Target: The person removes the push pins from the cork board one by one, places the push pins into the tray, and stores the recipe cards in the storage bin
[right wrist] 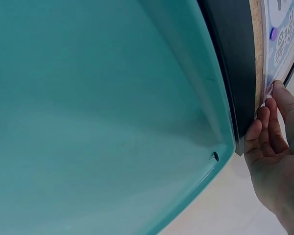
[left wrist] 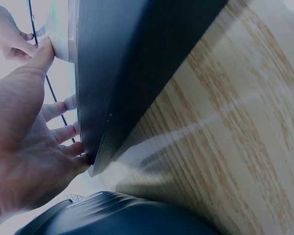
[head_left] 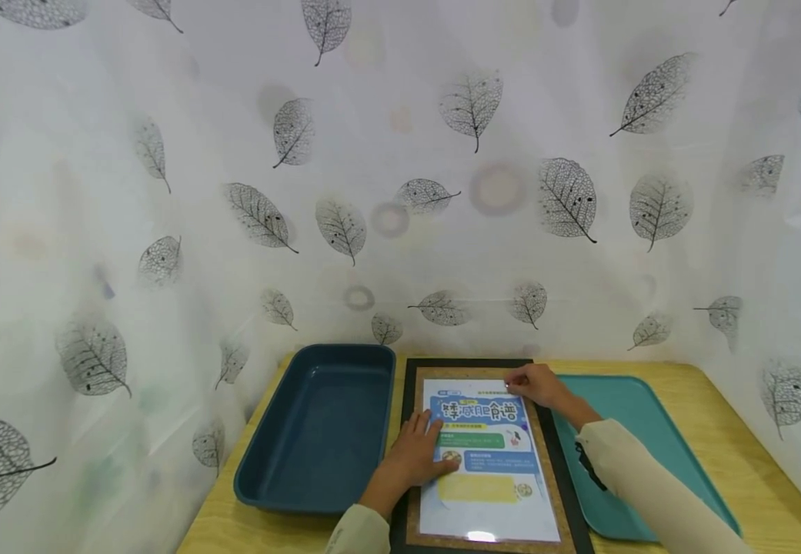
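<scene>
A printed poster (head_left: 486, 515) with blue, green and yellow panels lies on a black-framed cork board (head_left: 410, 531). My left hand (head_left: 414, 454) rests on the poster's left side, fingers spread; in the left wrist view the hand (left wrist: 27, 122) reaches over the board's edge. At the poster's top right corner, my right hand (head_left: 542, 387) pinches a small shiny thing, mostly hidden by the fingertips. In the right wrist view, thumb and forefinger of the right hand (right wrist: 279, 147) meet at that corner. A purple dot (right wrist: 274, 34) shows near the poster's edge.
A deep dark-blue tray (head_left: 317, 446) stands left of the board. On the right, a shallow teal tray (head_left: 649, 454) lies under my right forearm. All sit on a wood-grain table (head_left: 753, 454), with a leaf-patterned curtain (head_left: 400, 261) behind and at both sides.
</scene>
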{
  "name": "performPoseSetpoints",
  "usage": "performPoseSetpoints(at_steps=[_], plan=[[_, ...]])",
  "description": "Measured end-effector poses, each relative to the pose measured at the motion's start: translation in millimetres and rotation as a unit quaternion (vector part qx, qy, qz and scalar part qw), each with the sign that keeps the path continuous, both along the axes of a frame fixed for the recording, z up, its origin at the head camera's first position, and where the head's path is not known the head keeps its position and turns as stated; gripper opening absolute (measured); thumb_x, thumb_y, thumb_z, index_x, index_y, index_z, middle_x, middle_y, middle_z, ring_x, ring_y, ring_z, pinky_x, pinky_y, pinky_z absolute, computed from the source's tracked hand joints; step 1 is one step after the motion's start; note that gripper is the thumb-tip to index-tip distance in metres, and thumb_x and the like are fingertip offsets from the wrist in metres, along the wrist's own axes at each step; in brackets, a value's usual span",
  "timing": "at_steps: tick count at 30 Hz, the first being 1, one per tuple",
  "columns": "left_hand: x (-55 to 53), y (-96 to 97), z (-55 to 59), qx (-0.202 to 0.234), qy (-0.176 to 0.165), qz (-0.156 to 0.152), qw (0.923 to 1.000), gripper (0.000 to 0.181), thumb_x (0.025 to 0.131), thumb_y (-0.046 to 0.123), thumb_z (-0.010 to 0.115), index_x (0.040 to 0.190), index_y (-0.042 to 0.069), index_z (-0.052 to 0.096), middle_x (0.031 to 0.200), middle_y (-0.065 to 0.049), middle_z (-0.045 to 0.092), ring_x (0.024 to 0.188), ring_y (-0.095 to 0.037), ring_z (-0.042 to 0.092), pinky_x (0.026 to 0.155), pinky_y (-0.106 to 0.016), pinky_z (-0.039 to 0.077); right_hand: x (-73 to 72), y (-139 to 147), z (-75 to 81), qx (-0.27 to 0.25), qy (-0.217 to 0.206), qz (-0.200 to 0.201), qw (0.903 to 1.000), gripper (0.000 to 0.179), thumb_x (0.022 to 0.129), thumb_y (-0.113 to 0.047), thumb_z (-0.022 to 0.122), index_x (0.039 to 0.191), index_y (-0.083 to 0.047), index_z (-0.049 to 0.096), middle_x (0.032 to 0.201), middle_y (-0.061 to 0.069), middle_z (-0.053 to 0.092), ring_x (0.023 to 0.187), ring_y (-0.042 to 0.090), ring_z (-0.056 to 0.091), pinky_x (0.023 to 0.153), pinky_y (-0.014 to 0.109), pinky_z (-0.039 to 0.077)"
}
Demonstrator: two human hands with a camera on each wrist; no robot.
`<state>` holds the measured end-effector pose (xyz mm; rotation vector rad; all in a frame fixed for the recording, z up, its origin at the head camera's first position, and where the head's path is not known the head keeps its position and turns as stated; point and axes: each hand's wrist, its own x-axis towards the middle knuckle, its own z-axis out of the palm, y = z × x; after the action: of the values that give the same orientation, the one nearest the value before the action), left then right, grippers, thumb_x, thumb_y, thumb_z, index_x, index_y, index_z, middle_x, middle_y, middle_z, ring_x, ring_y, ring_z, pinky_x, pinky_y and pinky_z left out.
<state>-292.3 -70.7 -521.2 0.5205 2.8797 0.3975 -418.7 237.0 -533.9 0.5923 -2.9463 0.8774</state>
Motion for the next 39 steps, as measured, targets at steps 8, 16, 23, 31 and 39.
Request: performPoseSetpoints(at_steps=[8, 16, 23, 31, 39], plan=[[-0.3, -0.6, -1.3, -0.005, 0.002, -0.005, 1.0000, 0.086, 0.093, 0.060, 0.070, 0.158, 0.010, 0.042, 0.168, -0.015, 0.030, 0.156, -0.039, 0.023, 0.125, -0.052, 0.025, 1.2, -3.6, -1.9, -0.015, -0.003, -0.004, 0.9999, 0.017, 0.094, -0.010, 0.075, 0.108, 0.000, 0.078, 0.094, 0.007, 0.076, 0.081, 0.017, 0.068, 0.074, 0.041, 0.059], [-0.9, 0.3, -1.6, -0.007, 0.000, -0.003, 1.0000, 0.087, 0.092, 0.061, 0.070, 0.159, 0.011, 0.043, 0.168, -0.014, 0.031, 0.156, -0.039, 0.023, 0.125, -0.052, 0.025, -2.2, -4.3, -5.3, -0.011, -0.012, -0.014, 0.9998, 0.013, 0.093, -0.007, 0.075, 0.103, 0.002, 0.076, 0.092, 0.008, 0.074, 0.081, 0.018, 0.066, 0.077, 0.042, 0.058], [0.2, 0.1, -0.4, -0.002, 0.000, -0.001, 1.0000, 0.087, 0.092, 0.061, 0.071, 0.158, 0.011, 0.043, 0.167, -0.014, 0.031, 0.156, -0.039, 0.023, 0.125, -0.052, 0.026, -2.3, -4.7, -5.8, -0.015, -0.024, -0.021, 0.9994, 0.009, 0.094, -0.007, 0.074, 0.099, 0.001, 0.075, 0.089, 0.005, 0.072, 0.078, 0.016, 0.062, 0.074, 0.037, 0.056], [-1.4, -0.7, -3.7, -0.001, -0.012, -0.003, 0.9999, 0.087, 0.093, 0.060, 0.070, 0.159, 0.011, 0.041, 0.168, -0.015, 0.029, 0.156, -0.039, 0.022, 0.125, -0.053, 0.024, 3.4, -6.5, -2.9, -0.024, -0.034, -0.023, 0.9989, 0.005, 0.096, -0.006, 0.072, 0.097, -0.002, 0.074, 0.089, 0.004, 0.070, 0.079, 0.016, 0.061, 0.074, 0.038, 0.054], [0.1, 0.1, -1.7, 0.001, 0.000, -0.004, 1.0000, 0.088, 0.091, 0.061, 0.071, 0.158, 0.010, 0.043, 0.167, -0.015, 0.031, 0.156, -0.040, 0.024, 0.125, -0.053, 0.026, 7.8, -6.8, -0.5, -0.032, -0.024, -0.025, 0.9989, 0.006, 0.096, -0.007, 0.072, 0.097, -0.002, 0.074, 0.089, 0.005, 0.070, 0.078, 0.017, 0.061, 0.072, 0.035, 0.054]])
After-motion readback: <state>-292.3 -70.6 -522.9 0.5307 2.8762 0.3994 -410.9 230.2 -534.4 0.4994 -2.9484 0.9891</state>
